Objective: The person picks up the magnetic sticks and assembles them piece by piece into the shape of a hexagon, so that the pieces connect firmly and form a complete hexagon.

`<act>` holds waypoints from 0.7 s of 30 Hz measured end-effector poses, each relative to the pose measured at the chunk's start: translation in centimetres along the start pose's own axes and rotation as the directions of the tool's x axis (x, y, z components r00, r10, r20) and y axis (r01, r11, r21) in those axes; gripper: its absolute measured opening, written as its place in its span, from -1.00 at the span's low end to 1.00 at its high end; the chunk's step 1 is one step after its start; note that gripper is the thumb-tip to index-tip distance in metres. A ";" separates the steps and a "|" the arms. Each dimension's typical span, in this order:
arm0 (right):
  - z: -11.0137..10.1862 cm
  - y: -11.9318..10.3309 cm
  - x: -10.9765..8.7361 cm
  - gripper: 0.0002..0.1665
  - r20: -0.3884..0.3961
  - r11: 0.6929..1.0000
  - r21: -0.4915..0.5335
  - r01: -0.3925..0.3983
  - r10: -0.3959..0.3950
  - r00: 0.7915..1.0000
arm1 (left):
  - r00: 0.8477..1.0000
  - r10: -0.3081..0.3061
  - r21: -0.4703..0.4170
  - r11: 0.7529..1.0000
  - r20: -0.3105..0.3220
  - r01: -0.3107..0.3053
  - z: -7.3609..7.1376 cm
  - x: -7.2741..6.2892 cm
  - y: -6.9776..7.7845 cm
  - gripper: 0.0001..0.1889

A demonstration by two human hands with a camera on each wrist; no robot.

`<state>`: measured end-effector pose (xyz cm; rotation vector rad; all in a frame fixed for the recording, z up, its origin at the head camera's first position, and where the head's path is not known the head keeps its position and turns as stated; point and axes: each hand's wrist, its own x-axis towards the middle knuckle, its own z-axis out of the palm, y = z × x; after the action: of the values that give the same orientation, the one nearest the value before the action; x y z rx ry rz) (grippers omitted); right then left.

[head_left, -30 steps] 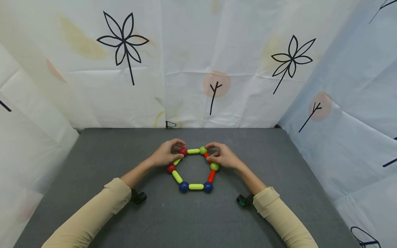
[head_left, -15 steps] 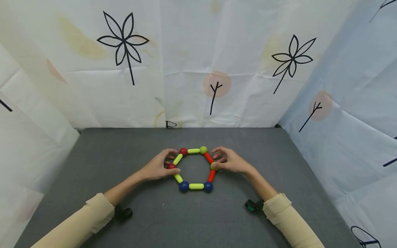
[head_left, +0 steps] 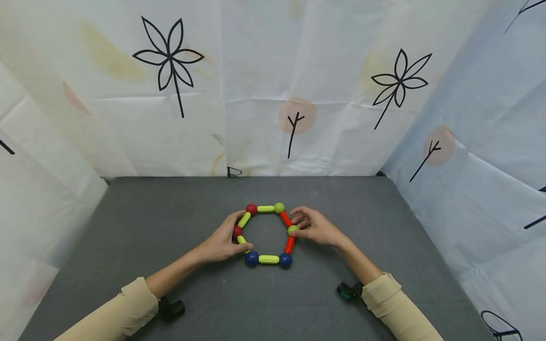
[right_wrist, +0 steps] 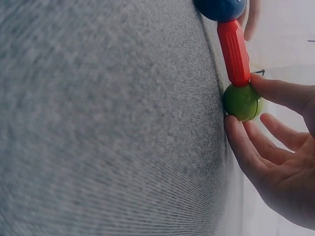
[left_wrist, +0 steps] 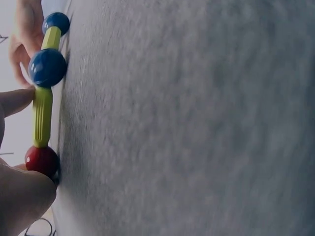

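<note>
A hexagonal ring [head_left: 268, 259] of toy balls and rods lies on the table. Its balls are red, green and blue; the rods are yellow-green and red. At its left side, my left hand [head_left: 222, 242] has its thumb on the yellow-green rod [left_wrist: 42, 115] beside a blue ball [left_wrist: 47, 67], while its other fingers reach round outside the lower red ball [head_left: 237, 231]. Opposite, my right hand [head_left: 317, 229] pinches the lower green ball [right_wrist: 239, 102] between thumb and fingers. A red rod [right_wrist: 234, 54] joins that ball to a blue one.
The dark grey table [head_left: 192, 194] extends around the ring. White patterned cloth [head_left: 256, 71] stands behind it and along both sides. Black wrist cameras [head_left: 171, 309] hang at the sleeve cuffs, close over the table.
Both hands have left the ring's far corners and moved outward and nearer along its sides. The left thumb has slid down towards the near blue ball. The ring has stayed nearly in place.
</note>
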<state>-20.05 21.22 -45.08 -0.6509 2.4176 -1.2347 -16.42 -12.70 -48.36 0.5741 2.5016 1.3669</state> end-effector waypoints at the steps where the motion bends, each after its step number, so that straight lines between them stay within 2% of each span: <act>1: 0.0 0.0 0.0 -0.33 0.002 1.000 -0.003 0.003 -0.003 1.000 | 1.000 0.000 0.000 1.000 0.000 0.000 -0.2 0.2 -0.1 -0.01; 4: -0.1 -0.2 0.2 -0.33 0.000 1.000 -0.011 0.000 0.000 1.000 | 1.000 0.014 -0.009 1.000 -0.001 -0.014 -1.0 1.1 -0.3 -0.11; 8: -0.2 -0.4 0.9 -0.31 -0.022 0.999 -0.043 -0.002 0.001 1.000 | 0.999 0.050 -0.007 0.999 0.015 -0.050 -1.9 3.2 -0.4 -0.21; 13: 0.0 -0.7 2.1 -0.32 -0.026 0.996 -0.093 -0.012 0.010 1.000 | 0.996 0.085 0.034 0.996 0.029 -0.085 -2.0 5.4 -0.4 -0.28; 17: 0.1 -0.9 2.4 -0.34 -0.021 0.995 -0.091 -0.025 0.023 1.000 | 0.993 0.113 0.042 0.993 0.031 -0.115 -1.9 5.8 -0.9 -0.31; 21: -0.2 -0.5 2.3 -0.39 -0.023 0.999 -0.046 -0.029 0.028 0.999 | 0.993 0.112 0.028 0.993 0.038 -0.113 -2.0 5.8 -1.1 -0.32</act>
<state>-21.97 19.88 -44.78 -0.6166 2.4714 -1.1844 -22.67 -12.17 -48.29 0.7494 2.4993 1.3465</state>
